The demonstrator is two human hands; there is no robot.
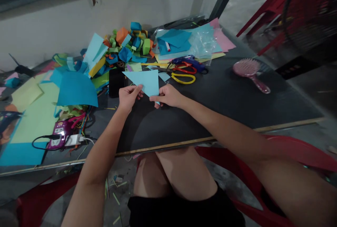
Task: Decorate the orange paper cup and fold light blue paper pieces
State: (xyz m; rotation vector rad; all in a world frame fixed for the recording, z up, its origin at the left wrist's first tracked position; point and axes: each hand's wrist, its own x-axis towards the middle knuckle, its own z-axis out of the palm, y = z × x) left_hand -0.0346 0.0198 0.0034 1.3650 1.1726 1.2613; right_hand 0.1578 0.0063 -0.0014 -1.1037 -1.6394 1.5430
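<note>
The left hand is nearly closed, its thumb pressing the slanting edge of a light-blue triangular sheet of paper. The right hand pinches the near corner between thumb and fingers. The paper looks smooth and flat, with 1 long slanting side; it is at the middle of the matte black tabletop, though whether it touches the surface I cannot tell well. Just beyond are looped plastic scissor handles, red and yellow; farther left, curled, crumpled colourful paper pieces are heaped.
</note>
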